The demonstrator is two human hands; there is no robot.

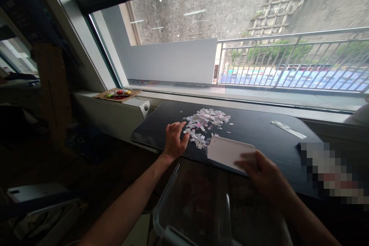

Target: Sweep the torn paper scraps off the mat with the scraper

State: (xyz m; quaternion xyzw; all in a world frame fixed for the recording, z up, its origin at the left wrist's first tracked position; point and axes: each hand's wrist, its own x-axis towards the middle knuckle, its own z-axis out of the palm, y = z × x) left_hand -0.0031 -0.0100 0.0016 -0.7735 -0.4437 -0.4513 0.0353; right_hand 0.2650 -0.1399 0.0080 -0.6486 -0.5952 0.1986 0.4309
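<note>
A heap of small white and pinkish paper scraps (211, 117) lies on the dark table (253, 123). My left hand (175, 138) is at the heap's left side, fingers apart and curved toward the scraps, with nothing in its grasp. My right hand (258, 165), slightly blurred, grips the right end of a flat white board (227, 152) with rounded corners and a small hole near one corner. The board's left edge is beside the nearest scraps, low over the table's front edge. Beneath both hands stands a clear plastic bin (170, 196); its contents are too dark to make out.
White strips (289, 129) lie at the table's right, near a pixelated patch. A radiator (115, 113) on the left carries a cardboard sheet (105, 95) with small colourful items. Behind the table is a large window (201, 11); a metal railing (291, 59) shows outside.
</note>
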